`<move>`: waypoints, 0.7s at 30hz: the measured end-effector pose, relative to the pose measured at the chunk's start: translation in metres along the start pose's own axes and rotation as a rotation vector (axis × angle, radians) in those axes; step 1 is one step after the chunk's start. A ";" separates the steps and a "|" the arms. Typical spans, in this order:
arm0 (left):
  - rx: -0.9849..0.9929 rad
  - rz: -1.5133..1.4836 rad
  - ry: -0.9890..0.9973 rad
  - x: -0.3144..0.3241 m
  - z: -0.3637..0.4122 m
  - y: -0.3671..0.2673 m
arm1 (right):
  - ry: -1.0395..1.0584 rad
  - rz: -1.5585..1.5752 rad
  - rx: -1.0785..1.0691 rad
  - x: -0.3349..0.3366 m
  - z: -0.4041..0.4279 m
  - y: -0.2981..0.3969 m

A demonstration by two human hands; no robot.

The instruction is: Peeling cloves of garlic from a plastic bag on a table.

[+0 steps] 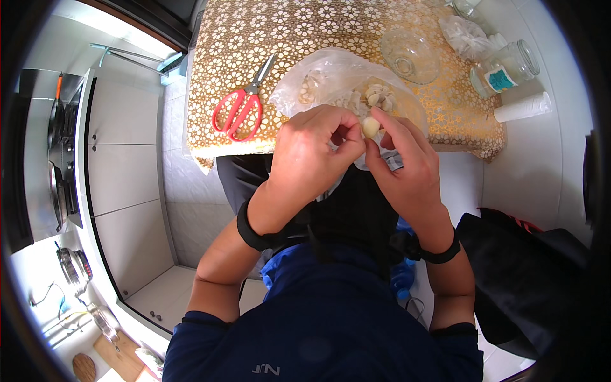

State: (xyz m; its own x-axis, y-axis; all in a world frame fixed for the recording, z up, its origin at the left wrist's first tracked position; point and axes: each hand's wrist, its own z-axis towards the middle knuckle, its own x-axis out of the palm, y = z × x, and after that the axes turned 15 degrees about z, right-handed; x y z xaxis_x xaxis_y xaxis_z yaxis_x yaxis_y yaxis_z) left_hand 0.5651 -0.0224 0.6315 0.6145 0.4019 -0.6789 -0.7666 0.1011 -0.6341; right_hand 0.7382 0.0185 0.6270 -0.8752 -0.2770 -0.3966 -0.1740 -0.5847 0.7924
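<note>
A pale, smooth garlic clove (370, 127) sits between my two hands above the near edge of the table. My right hand (405, 157) grips it between thumb and forefinger. At its left side, my left hand (317, 143) has thumb and forefinger pinched together; any bit of skin between those fingertips is too small to make out. Just beyond my hands, a clear plastic bag (329, 64) lies spread on the table, with a garlic bulb (379, 95) and loose papery skins (350, 101) on it. Part of the bag hangs below my hands.
Red-handled scissors (243, 107) lie left of the bag on the flower-patterned tablecloth (229, 28). A clear glass bowl (410, 57) stands at the back right. Near the right wall are a glass jar (506, 69), a knotted plastic bag (465, 38) and a white roll (522, 109).
</note>
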 end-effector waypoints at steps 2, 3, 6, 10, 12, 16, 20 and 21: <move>0.001 -0.003 0.007 0.000 0.000 0.001 | 0.002 0.003 0.000 0.000 0.000 -0.001; 0.001 -0.002 0.007 -0.001 0.000 0.002 | 0.005 0.007 0.000 0.001 0.000 -0.001; -0.008 0.034 0.032 -0.002 0.000 0.004 | -0.001 0.014 0.001 0.000 0.000 -0.001; -0.003 0.035 0.016 -0.003 0.001 0.004 | -0.004 0.025 0.008 0.000 0.001 -0.001; -0.008 0.036 0.019 -0.003 0.001 0.005 | -0.003 0.030 0.025 0.000 0.001 -0.001; -0.029 0.041 0.038 -0.004 0.001 0.005 | 0.004 0.110 0.083 -0.001 -0.001 0.000; -0.040 0.045 0.025 -0.003 0.001 0.005 | 0.001 0.462 0.312 -0.003 -0.004 -0.003; -0.040 0.045 0.025 -0.003 0.001 0.005 | 0.012 0.572 0.410 -0.005 -0.004 -0.003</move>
State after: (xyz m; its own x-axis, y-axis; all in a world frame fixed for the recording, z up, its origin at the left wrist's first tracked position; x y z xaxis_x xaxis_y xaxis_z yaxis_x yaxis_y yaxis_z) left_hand 0.5592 -0.0216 0.6305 0.5843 0.3823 -0.7159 -0.7860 0.0469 -0.6165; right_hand 0.7447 0.0185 0.6241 -0.8756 -0.4647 0.1318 0.1544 -0.0106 0.9880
